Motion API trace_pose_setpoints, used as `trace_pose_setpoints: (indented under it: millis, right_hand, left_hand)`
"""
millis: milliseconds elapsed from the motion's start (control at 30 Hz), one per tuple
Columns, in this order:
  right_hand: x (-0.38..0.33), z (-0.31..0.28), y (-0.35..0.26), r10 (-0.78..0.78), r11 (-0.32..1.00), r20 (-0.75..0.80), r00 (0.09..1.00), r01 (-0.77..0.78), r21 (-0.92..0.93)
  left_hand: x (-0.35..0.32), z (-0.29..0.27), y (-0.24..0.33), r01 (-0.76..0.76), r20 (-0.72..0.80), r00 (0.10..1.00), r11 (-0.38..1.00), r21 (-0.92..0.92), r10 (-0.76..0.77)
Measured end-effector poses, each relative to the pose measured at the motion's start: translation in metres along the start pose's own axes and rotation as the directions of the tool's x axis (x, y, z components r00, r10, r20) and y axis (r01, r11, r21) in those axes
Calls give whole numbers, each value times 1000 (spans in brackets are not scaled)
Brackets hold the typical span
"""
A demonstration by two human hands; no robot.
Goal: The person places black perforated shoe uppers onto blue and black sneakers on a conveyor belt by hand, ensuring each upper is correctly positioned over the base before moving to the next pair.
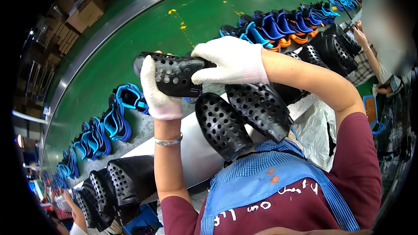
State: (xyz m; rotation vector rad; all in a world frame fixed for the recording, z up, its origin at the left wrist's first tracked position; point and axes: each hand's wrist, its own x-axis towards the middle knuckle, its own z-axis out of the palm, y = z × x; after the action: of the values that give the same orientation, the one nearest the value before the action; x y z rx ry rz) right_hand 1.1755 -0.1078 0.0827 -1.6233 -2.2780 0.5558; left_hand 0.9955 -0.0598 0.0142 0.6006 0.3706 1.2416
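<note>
Both my hands, in white knit gloves, hold a black perforated shoe form (176, 72) out over the far edge of the work surface. My left hand (156, 91) closes round its near left side, thumb upright against it. My right hand (230, 61) grips its right end, with thumb and fingers apart around it. The form's far underside is hidden. Just below my right hand, two more black perforated forms, a left one (222, 126) and a right one (260, 111), lie side by side on the white surface (191, 148) close to my apron.
Blue sneakers (115, 115) line the far side at left; blue and orange ones (278, 26) continue at right. More black forms stand at left (130, 178) and right (333, 50). A co-worker's arm (370, 52) reaches in at right, another's (76, 211) at lower left.
</note>
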Motion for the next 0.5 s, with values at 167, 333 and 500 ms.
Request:
trace_pose_setpoints:
  millis: [167, 333, 500]
  right_hand:
    - [29, 18, -1, -57, 988, 40, 998, 62, -138]
    - [41, 26, 5, 21, 982, 250, 968, 28, -189]
    - [60, 29, 24, 174, 979, 409, 896, -111, -173]
  left_hand:
    - [4, -22, -6, -59, -117, 991, 997, 59, 65]
    - [3, -71, -24, 193, -165, 972, 972, 132, -170]
    - [-12, -120, -31, 143, -125, 990, 451, 881, -70]
